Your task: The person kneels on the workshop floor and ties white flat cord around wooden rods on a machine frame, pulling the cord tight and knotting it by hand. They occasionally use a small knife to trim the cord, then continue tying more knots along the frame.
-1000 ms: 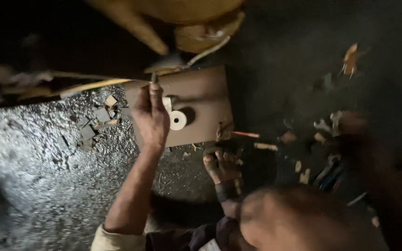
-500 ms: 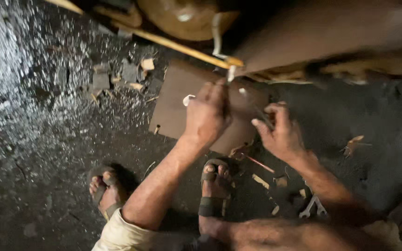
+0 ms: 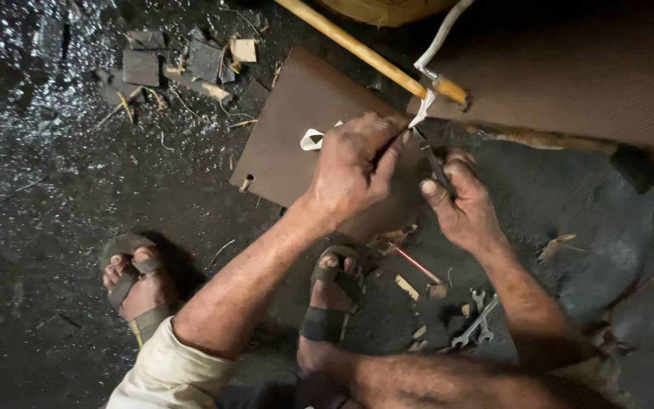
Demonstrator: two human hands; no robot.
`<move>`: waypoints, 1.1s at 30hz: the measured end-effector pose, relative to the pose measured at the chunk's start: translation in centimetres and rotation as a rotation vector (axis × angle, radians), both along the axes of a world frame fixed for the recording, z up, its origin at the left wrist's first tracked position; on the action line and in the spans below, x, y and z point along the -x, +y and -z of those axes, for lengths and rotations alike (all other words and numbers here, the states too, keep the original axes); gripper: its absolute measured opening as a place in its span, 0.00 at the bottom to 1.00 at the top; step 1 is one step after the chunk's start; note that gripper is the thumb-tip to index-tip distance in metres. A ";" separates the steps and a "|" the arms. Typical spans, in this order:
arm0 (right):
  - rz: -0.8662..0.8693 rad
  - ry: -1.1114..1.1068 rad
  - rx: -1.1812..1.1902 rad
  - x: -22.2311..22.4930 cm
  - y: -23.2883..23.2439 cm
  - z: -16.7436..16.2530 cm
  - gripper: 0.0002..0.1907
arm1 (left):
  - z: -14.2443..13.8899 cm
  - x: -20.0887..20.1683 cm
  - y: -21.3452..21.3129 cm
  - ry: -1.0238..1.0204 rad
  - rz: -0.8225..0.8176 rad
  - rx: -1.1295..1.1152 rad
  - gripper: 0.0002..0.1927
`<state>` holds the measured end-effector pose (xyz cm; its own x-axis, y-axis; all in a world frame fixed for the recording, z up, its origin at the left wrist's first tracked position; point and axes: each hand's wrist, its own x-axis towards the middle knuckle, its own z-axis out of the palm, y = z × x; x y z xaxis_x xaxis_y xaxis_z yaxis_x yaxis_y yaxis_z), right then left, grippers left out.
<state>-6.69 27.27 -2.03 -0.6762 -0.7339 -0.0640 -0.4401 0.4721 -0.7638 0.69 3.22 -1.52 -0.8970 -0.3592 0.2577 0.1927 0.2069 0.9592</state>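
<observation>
Both hands (image 3: 357,170) (image 3: 459,208) closer now, fingers pinching thin tool (image 3: 434,160), over brown board (image 3: 297,136).

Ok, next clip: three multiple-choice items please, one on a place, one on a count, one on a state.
1. Where do the spanners lie?
A. on the brown board
B. on the ground right of the sandalled foot
C. in the left hand

2. How many sandalled feet show?
A. one
B. two
C. three

3. What is the right hand doing?
A. gripping a thin dark tool
B. lying flat and empty
C. holding a sandal

B: they lie on dark ground beside the right foot.
B: the left foot shows too.
A: its fingers close on the tool.
</observation>
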 end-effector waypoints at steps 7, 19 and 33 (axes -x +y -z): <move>-0.094 0.179 -0.019 1.0 -1.7 -3.1 0.20 | 0.6 0.3 0.2 0.008 0.011 -0.021 0.07; -0.042 0.262 -0.085 0.6 -2.3 -3.9 0.21 | 0.8 0.4 -0.3 0.052 0.004 0.156 0.11; 0.164 -0.087 -0.366 2.4 -2.5 -0.3 0.09 | 1.3 0.3 0.4 0.103 -0.063 0.159 0.15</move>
